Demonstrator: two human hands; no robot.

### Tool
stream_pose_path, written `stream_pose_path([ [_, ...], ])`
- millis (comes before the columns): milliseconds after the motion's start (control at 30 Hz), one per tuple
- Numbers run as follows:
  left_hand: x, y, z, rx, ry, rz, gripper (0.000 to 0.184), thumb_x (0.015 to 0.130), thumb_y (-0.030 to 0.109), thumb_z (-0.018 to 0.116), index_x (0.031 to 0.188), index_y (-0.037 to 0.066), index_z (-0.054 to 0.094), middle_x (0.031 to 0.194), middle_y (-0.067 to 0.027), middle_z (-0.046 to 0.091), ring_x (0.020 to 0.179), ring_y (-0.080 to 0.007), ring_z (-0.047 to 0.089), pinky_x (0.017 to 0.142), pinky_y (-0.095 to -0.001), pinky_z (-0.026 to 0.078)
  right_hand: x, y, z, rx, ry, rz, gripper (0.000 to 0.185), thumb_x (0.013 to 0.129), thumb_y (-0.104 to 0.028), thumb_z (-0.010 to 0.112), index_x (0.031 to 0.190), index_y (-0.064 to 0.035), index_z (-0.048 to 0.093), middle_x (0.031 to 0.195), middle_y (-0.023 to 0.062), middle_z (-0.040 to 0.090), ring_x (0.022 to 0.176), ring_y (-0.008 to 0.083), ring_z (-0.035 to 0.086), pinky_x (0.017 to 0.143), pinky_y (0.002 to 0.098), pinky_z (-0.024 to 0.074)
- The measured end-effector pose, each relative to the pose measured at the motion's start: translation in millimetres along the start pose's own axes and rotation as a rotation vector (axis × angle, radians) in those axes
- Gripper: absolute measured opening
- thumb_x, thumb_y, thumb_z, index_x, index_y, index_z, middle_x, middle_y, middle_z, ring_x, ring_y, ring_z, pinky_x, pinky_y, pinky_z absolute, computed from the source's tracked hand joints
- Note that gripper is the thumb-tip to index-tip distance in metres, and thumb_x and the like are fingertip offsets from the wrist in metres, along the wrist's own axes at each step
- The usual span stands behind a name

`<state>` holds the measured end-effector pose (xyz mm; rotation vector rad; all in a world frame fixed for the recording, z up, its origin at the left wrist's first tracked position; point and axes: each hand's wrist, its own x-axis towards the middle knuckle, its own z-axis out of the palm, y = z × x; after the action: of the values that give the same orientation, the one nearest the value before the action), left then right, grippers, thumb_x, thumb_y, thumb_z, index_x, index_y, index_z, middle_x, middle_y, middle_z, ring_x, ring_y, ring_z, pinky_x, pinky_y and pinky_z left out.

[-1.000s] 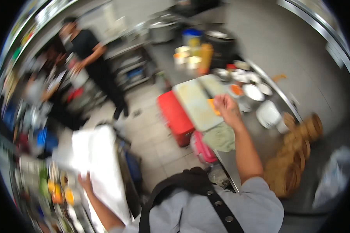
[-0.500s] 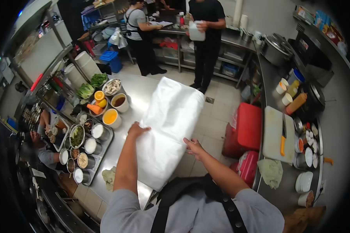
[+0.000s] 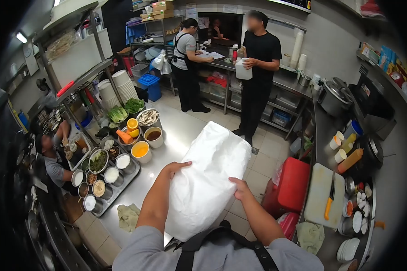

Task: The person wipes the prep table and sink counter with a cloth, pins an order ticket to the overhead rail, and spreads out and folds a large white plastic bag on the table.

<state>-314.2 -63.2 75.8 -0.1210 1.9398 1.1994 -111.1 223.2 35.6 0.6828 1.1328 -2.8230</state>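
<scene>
A large white sack (image 3: 208, 180) lies tilted over the front part of the steel table (image 3: 169, 119), close to my body. My left hand (image 3: 178, 168) presses on its left edge, thumb over the top and the other fingers hidden beneath. On its right edge my right hand (image 3: 240, 187) takes hold, thumb on top, fingers tucked along the side. The surface between my hands is creased. A crumpled greenish cloth (image 3: 128, 217) rests on the table left of the sack.
Containers of ingredients (image 3: 112, 175) stand on a tray at the left. A knife (image 3: 331, 198) lies on the cutting board (image 3: 318, 180) at the right, above a red cooler (image 3: 294, 183). One person (image 3: 260, 67) holds a white jug; another (image 3: 185, 58) stands behind, a third (image 3: 54, 158) at far left.
The view has swung from the right counter to the table. Since the last frame both hands have closed onto the sack's sides, and the right hand's spread fingers have folded in.
</scene>
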Motion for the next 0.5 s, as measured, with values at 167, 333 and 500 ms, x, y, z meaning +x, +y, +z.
stream_pose_path([
  [167,-87,81,-1,-0.066,0.144,0.254,0.108,0.071,0.049,0.079,0.142,-0.013,0.026,0.141,-0.0225,0.043,0.121,-0.0307,0.052,0.098,-0.04,0.046,-9,-62,34,-0.119,-0.109,-0.167,0.059,0.076,0.004,0.068,0.131,0.0043,0.047,0.124,0.0158,0.059,0.112,0.0296,0.058,0.098,0.041,0.0468],
  [333,-169,166,-24,0.036,0.251,0.833,0.051,0.074,0.029,0.081,0.114,0.002,0.064,0.101,-0.006,0.069,0.087,-0.0143,0.064,0.081,-0.03,0.05,-30,-171,111,-0.4,-0.237,-0.712,0.048,0.08,0.0,0.07,0.124,0.0022,0.053,0.116,0.0114,0.063,0.106,0.0217,0.06,0.094,0.0336,0.0479],
  [500,-253,195,-28,-0.02,0.224,1.199,0.048,0.074,0.017,0.081,0.115,0.001,0.062,0.103,-0.0072,0.068,0.092,-0.0155,0.064,0.086,-0.0312,0.049,-79,-233,167,-0.786,-0.138,-1.095,0.041,0.079,-0.016,0.078,0.111,0.0027,0.061,0.106,0.0129,0.067,0.095,0.0218,0.063,0.085,0.0331,0.0499],
])
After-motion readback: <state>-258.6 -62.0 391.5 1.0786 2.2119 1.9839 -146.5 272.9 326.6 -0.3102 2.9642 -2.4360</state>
